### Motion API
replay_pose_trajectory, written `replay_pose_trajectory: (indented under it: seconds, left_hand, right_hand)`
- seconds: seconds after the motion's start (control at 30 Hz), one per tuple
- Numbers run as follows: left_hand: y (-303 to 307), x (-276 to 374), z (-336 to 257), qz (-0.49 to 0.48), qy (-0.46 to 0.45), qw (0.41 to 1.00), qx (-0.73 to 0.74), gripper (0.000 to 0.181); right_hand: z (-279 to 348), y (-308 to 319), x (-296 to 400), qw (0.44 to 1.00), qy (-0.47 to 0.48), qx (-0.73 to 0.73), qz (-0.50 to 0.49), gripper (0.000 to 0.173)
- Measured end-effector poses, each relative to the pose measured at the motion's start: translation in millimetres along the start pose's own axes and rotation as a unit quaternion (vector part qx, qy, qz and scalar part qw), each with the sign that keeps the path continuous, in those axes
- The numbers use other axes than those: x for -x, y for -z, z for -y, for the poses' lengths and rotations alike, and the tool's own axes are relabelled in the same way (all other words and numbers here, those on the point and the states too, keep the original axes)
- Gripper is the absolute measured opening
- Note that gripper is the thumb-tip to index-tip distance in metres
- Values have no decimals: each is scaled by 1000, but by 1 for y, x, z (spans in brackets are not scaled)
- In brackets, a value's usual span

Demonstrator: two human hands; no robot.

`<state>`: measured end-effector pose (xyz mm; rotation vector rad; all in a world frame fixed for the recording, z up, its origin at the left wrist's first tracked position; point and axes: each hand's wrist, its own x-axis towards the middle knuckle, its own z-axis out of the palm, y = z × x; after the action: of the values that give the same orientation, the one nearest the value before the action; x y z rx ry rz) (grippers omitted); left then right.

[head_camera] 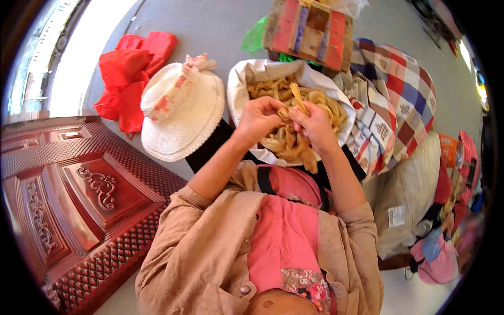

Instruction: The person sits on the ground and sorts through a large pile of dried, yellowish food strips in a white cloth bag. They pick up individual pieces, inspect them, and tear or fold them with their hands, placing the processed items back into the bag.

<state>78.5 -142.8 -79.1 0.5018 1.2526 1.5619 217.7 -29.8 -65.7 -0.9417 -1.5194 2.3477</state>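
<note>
Both hands meet above a white sack (240,78) with a rolled-down rim, which sits before my lap. Many limp yellow-brown strips (275,88) fill it, some twisted or knotted; their material is hard to tell. My left hand (260,118) pinches a looped part of one strip (282,114) between thumb and forefinger. My right hand (315,124) grips the same strip or one touching it, and a flattened end (297,96) sticks up past the fingers. Where the two hands meet, the fingers partly hide the strip. One bundle hangs over the sack's near rim.
A white straw hat (183,110) with a floral band lies to the left, by red cloth (130,78) and a carved red door panel (98,189). Beyond the sack stands a wooden crate (332,35). Checked fabric (409,90) bulges at right; another person (435,252) sits farther off.
</note>
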Motion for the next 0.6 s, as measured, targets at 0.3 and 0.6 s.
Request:
replay_pose_trajectory:
  seconds: [0.3, 0.6]
  left_hand:
    - [1, 5, -17, 44, 75, 983, -159, 25]
    - [21, 2, -22, -78, 90, 986, -114, 27]
  right_hand:
    - [8, 9, -7, 997, 18, 79, 5, 26]
    - [27, 28, 5, 958, 158, 231, -62, 33]
